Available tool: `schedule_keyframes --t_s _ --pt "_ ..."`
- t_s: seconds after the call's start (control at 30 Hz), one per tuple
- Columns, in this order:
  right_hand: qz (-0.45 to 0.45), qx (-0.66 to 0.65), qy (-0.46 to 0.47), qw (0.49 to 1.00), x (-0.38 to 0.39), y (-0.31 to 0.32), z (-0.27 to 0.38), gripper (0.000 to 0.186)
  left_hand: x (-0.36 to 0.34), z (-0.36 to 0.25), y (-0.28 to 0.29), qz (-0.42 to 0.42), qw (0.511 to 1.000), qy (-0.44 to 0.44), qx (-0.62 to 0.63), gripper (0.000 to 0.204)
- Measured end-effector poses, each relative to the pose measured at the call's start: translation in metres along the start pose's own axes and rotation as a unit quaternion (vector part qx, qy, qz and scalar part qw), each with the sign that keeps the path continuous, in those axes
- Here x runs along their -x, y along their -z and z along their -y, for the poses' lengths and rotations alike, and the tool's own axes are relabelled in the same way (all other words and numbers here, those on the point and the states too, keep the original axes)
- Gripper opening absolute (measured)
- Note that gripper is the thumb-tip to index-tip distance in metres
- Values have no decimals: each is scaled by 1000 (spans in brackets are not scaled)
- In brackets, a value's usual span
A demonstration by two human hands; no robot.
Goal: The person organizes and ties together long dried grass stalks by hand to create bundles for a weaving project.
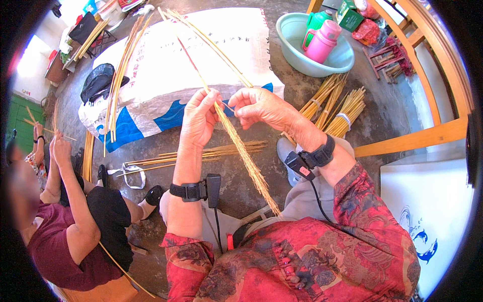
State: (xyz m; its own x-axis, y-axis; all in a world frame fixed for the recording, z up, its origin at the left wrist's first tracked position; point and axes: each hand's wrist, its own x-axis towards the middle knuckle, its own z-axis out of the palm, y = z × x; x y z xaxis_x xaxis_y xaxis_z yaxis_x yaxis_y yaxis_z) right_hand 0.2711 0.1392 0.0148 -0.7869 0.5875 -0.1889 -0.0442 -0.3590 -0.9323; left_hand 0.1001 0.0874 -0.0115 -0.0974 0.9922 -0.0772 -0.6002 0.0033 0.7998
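Observation:
Near the middle, my left hand (200,118) is closed around a long dried grass stalk (234,133). Its bushy, straw-coloured seed head slants down toward my lap, while the thin, partly reddish stem runs up over the white sack cloth (221,65). Just to the right, my right hand (261,108) has its fingertips pinched together. A fine brownish strand (227,106) spans the small gap between my two hands, and its end appears to be in my right fingers. Both wrists carry black straps with small boxes and cables.
Long stalks (121,75) lie across the cloth, with more stalks (201,153) on the floor. Tied bundles (347,113) stand near my right arm. A pale blue basin (287,40) holds a pink thermos (323,43). A wooden frame (412,137) is at right; a co-worker (70,221) sits left.

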Motion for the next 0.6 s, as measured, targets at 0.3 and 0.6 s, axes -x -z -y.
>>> schedule_keyframes --t_s 0.3,0.6 --pt "-65 170 43 982 0 14 -6 22 -1 0 -4 -42 999 -15 -14 11" --pt "12 127 -10 992 3 -4 -6 23 -5 7 -2 -70 995 -35 -60 15"
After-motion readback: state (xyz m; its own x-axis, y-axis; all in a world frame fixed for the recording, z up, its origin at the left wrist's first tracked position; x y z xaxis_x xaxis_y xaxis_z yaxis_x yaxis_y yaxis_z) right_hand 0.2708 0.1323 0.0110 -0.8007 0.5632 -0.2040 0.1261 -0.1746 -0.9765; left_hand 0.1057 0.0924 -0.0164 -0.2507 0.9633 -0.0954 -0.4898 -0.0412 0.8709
